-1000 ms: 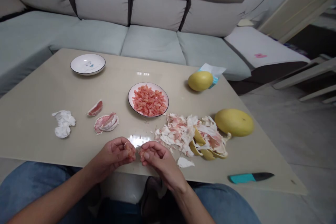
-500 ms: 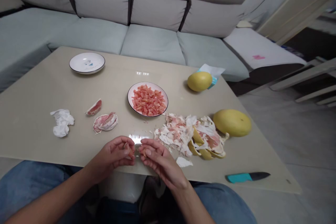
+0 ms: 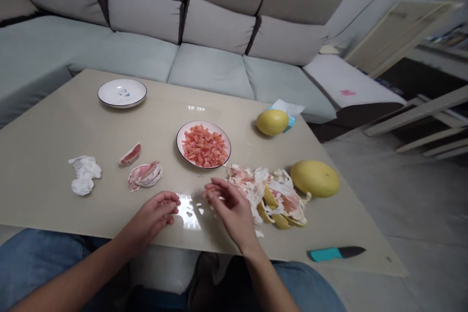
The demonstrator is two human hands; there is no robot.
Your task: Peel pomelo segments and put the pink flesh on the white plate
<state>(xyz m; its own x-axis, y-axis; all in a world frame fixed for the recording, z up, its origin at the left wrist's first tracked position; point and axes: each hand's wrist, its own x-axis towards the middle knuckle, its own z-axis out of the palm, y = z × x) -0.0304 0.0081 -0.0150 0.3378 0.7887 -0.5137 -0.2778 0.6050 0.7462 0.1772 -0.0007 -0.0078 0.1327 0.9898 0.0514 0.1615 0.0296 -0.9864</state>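
A small pink shred of pomelo pulp (image 3: 207, 194) sits pinched in the fingertips of the right hand (image 3: 230, 212), near the heap of white pith and yellow rind (image 3: 265, 195) and the round white plate heaped with pink pulp (image 3: 183, 152). The curled left hand (image 3: 153, 215) stays apart, its contents hidden.

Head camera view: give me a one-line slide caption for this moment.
Left hand and right hand over a table, beside pomelo peel and a plate of pink pulp.
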